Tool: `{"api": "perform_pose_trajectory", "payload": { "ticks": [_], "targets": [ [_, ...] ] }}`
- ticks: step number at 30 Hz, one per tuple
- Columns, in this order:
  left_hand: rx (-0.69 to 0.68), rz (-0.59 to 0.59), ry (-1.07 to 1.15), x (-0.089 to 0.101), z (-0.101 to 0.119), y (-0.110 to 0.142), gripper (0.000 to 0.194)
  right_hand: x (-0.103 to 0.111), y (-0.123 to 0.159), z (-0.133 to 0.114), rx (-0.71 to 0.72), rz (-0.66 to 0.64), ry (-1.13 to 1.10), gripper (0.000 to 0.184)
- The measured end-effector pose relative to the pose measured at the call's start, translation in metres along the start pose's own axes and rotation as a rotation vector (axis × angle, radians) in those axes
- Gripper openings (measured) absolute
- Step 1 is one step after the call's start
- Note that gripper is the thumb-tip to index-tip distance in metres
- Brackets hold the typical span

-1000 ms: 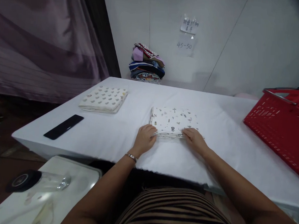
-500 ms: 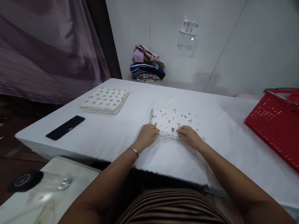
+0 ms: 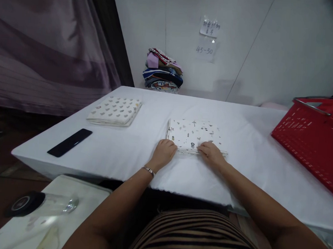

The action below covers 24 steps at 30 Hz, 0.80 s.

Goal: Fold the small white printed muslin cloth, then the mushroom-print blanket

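A folded white cloth (image 3: pixel 192 133) with small dark prints lies on the white-covered table (image 3: pixel 142 149) in front of me. At its near left corner my left hand (image 3: pixel 165 151) pinches the folded edge, fingers curled over it. My right hand (image 3: pixel 210 152) grips the same near edge further right, thumb and fingers closed on the layers. Stacked folds show along that edge between the hands. Another folded cloth (image 3: pixel 115 111), cream with a repeated grey motif, rests to the left, apart from both hands.
A black phone-like slab (image 3: pixel 70 142) lies on the table's left. At the right stands a red plastic basket (image 3: pixel 309 137) with a metal handle. A pile of folded fabrics (image 3: pixel 164 71) is behind the table. Lower left, a clear bottle with a black lid (image 3: pixel 26 203) lies on a white surface.
The view has shifted slightly. Both hands stay at the near edge of the printed cloth, with the right fingers slightly more closed; the cloth has barely moved.
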<state>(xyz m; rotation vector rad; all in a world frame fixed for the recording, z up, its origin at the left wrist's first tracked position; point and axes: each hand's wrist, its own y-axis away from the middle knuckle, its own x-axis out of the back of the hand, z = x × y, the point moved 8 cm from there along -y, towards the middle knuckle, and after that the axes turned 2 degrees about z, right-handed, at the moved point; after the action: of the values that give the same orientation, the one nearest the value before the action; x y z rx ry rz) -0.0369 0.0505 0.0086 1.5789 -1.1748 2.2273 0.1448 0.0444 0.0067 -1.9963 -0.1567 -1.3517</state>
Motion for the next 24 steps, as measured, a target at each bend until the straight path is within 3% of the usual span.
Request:
{"api": "perform_pose_trajectory", "payload": {
  "ticks": [8, 18, 24],
  "targets": [
    [0.013, 0.036, -0.046, 0.001, 0.0, 0.0, 0.022, 0.005, 0.003, 0.003, -0.029, 0.058, -0.082, 0.026],
    [-0.007, 0.032, 0.004, 0.002, -0.001, 0.006, 0.019, -0.001, 0.009, 0.0, 0.028, 0.036, -0.099, 0.025],
    [-0.003, 0.055, -0.007, 0.003, -0.001, 0.005, 0.02, 0.013, 0.026, 0.02, -0.045, 0.082, -0.127, 0.024]
  ]
}}
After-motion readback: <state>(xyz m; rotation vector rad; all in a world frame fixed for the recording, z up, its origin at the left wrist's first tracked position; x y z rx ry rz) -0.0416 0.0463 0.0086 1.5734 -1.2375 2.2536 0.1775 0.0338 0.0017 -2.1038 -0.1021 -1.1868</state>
